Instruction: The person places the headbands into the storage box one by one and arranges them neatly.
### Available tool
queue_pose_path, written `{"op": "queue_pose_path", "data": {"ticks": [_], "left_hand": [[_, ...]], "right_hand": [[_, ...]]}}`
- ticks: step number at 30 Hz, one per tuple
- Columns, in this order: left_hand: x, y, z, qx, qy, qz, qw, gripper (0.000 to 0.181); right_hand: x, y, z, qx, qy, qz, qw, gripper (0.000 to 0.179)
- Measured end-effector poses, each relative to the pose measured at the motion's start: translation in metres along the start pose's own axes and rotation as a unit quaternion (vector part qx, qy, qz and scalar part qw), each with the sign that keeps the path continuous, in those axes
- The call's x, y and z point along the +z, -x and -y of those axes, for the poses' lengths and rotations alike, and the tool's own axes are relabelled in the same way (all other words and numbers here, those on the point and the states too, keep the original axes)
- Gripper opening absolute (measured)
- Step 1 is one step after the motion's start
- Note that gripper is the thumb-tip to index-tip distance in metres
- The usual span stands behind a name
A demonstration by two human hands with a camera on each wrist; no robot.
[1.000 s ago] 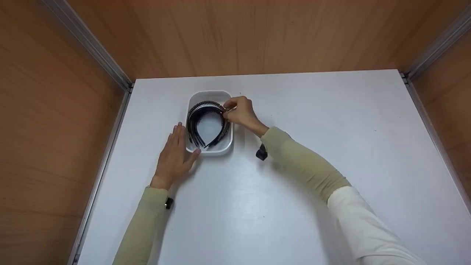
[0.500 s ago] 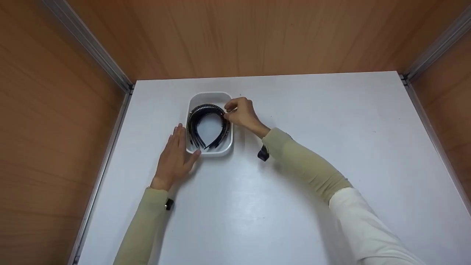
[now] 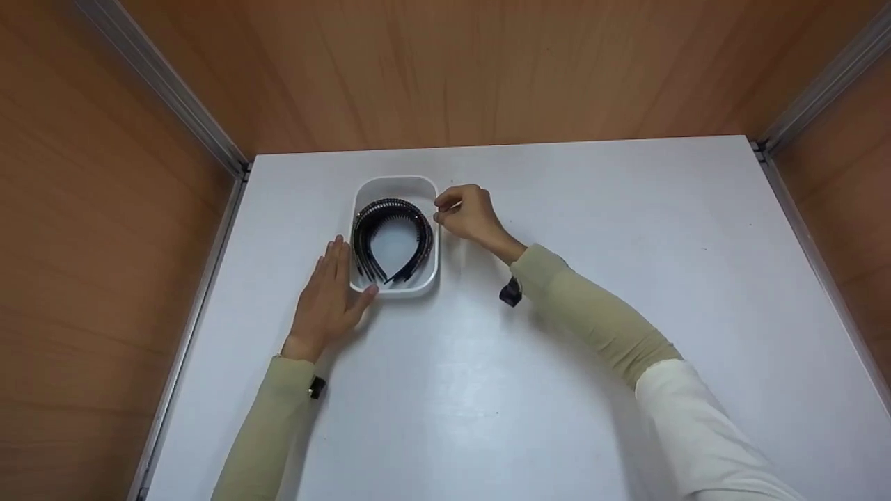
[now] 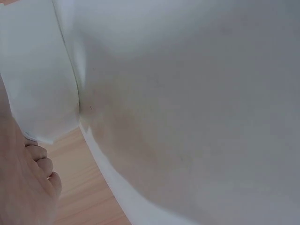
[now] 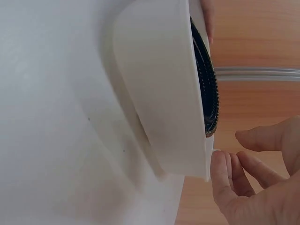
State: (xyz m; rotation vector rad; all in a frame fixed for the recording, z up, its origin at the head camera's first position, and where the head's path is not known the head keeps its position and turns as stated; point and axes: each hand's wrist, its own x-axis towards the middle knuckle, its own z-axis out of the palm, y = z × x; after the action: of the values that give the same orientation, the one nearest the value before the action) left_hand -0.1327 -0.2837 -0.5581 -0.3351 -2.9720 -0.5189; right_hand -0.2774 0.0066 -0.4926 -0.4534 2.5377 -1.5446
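Observation:
Several dark headbands (image 3: 382, 209), nested together, lie in a white plastic bin (image 3: 411, 289), their tips toward the near end. Some have toothed or beaded edges that stand slightly above the rim in the right wrist view. My left hand (image 3: 321, 303) lies along the bin's left side, fingers straight, with the thumb at the near left corner. In the left wrist view that hand (image 4: 23, 183) shows beside the bin wall (image 4: 40, 70). At the right rim, my right hand (image 3: 470, 212) has thumb and fingers parted. Nothing is between them in the right wrist view (image 5: 255, 171).
The bin stands on a white table (image 3: 592, 292) near its back edge. A wooden back wall (image 3: 501, 69) rises behind, with wooden side panels (image 3: 90, 243) and metal rails at the corners. A small dark wrist camera (image 3: 511, 292) hangs below my right sleeve.
My right hand has let go of the headbands and drawn back to the right, to the rim. The headbands have settled slightly lower in the bin. My left hand has stayed put.

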Motion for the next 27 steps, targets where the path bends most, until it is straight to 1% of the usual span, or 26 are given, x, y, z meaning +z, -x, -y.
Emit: {"op": "queue_pose_path", "data": {"ticks": [7, 12, 20, 27], "left_hand": [[-0.001, -0.001, 0.003, 0.006, 0.001, 0.002, 1.0000, 0.095], [-0.004, -0.001, 0.005, 0.003, 0.003, 0.004, 1.0000, 0.095], [-0.008, -0.002, 0.007, 0.004, 0.005, 0.006, 1.0000, 0.096], [-0.014, -0.004, 0.008, -0.013, 0.003, 0.013, 0.9998, 0.097]], "right_hand": [[-0.016, 0.009, -0.003, 0.006, 0.013, 0.000, 0.9999, 0.021], [-0.027, 0.015, -0.006, 0.004, 0.020, 0.003, 0.9998, 0.019], [-0.046, 0.025, -0.016, -0.017, 0.027, -0.008, 0.9995, 0.018], [-0.071, 0.031, -0.023, -0.038, 0.042, -0.007, 0.9983, 0.019]]}}
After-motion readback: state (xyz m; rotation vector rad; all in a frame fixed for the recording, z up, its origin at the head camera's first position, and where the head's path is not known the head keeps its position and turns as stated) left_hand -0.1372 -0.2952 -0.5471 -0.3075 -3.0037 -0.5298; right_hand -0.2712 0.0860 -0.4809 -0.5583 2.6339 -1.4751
